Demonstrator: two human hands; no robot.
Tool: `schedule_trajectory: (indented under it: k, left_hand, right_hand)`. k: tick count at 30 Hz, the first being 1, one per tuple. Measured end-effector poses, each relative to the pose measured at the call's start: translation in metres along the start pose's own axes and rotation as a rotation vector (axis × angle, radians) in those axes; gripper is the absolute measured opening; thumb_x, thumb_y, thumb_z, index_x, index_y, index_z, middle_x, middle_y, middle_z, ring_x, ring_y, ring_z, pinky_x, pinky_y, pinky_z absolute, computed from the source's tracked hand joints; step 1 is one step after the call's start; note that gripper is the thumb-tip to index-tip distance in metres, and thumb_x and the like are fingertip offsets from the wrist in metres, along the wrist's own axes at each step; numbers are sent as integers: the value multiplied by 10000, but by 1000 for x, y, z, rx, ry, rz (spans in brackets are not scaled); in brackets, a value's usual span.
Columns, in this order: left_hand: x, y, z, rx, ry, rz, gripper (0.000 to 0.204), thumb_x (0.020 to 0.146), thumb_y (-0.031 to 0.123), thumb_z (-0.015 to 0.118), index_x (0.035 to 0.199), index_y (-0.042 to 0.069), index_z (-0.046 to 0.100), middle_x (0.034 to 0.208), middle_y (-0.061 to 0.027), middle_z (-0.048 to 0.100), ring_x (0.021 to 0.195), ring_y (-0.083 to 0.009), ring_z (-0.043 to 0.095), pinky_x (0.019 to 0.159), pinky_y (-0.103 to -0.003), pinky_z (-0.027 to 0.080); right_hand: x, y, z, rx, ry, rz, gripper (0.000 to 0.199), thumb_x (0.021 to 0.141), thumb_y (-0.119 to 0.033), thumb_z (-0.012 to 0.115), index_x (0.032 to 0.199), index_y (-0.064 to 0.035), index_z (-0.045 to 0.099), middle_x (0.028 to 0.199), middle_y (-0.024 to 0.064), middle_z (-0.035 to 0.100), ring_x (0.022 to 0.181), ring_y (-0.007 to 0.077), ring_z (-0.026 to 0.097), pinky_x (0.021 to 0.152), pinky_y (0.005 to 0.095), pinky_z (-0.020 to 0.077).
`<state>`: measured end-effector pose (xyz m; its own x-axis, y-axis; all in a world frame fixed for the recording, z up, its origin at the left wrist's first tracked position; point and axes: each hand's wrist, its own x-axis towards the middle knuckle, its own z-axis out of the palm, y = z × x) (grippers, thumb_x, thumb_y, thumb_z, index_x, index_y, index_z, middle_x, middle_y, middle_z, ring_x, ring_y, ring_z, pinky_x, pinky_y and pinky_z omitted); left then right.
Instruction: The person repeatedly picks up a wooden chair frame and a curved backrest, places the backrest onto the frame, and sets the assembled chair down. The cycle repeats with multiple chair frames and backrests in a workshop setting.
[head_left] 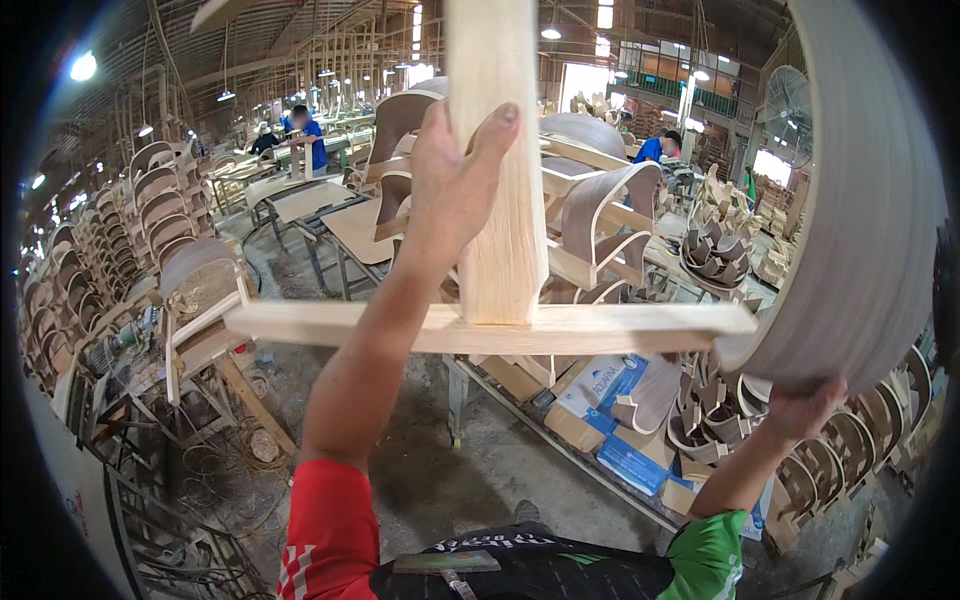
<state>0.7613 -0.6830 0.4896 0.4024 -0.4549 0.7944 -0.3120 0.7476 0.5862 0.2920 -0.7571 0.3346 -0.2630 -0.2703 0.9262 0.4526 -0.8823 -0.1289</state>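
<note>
Raised in front of me is a wooden chair frame. Its wide pale upright board (pixel 508 260) meets a long crosspiece (pixel 610 330), and a large curved brown wood panel (pixel 870 200) fills the right side. My left hand (pixel 452 185) is closed on the upright board, thumb across its front and fingers mostly hidden at its left edge. At the lower edge of the curved panel, my right hand (pixel 803 412) grips from below, its fingertips partly hidden by the panel. The frame's upper end runs out of the picture.
A bench with blue-and-white cardboard (pixel 630 465) and curved wood pieces (pixel 710 405) stands below the frame. Chair frames (pixel 610 215) stand beyond; stacked curved parts (pixel 165 205) line the left. Cables (pixel 225 470) lie on the floor. Several people in blue work farther back.
</note>
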Motion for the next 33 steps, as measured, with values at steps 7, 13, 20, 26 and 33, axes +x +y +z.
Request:
schedule_trajectory:
  k: [7,13,20,26,33]
  left_hand:
    - [99,-2,67,346,-403,4,649,951,461,719,1326,-51,583,1199,-195,682,1117,-217,665,943,-365,527]
    - [180,-18,175,462,-643,-97,564,927,399,699,1393,105,578,1111,-279,728,1019,-412,723,836,-498,576]
    - [222,-114,272,546,-650,-228,660,949,471,722,1390,-7,609,1411,-254,596,1314,-352,564,1066,-540,435]
    - [239,-208,328,563,-807,-319,701,947,494,724,1413,-11,587,1459,-232,570,1333,-327,546,1096,-541,409]
    - [266,-280,331,613,-853,-487,590,932,440,746,1320,3,660,1205,-168,684,1009,-229,668,807,-390,538]
  right_hand:
    - [-21,26,12,-682,384,-483,504,1040,-339,580,1419,-6,576,1521,182,508,1399,353,481,1174,568,393]
    - [36,53,29,-1291,352,-650,436,1013,-190,581,1381,42,606,1475,211,557,1343,367,551,1128,504,476]
    - [117,77,40,-1547,-12,-689,457,994,-146,491,1400,38,595,1387,197,635,1294,336,608,1118,436,481]
    - [177,124,31,-938,176,-46,504,1045,-239,535,1460,47,529,1510,182,525,1375,269,522,1161,403,399]
    - [218,185,55,-635,165,167,525,1018,-333,632,1362,60,577,1302,153,618,1175,222,626,1022,353,489]
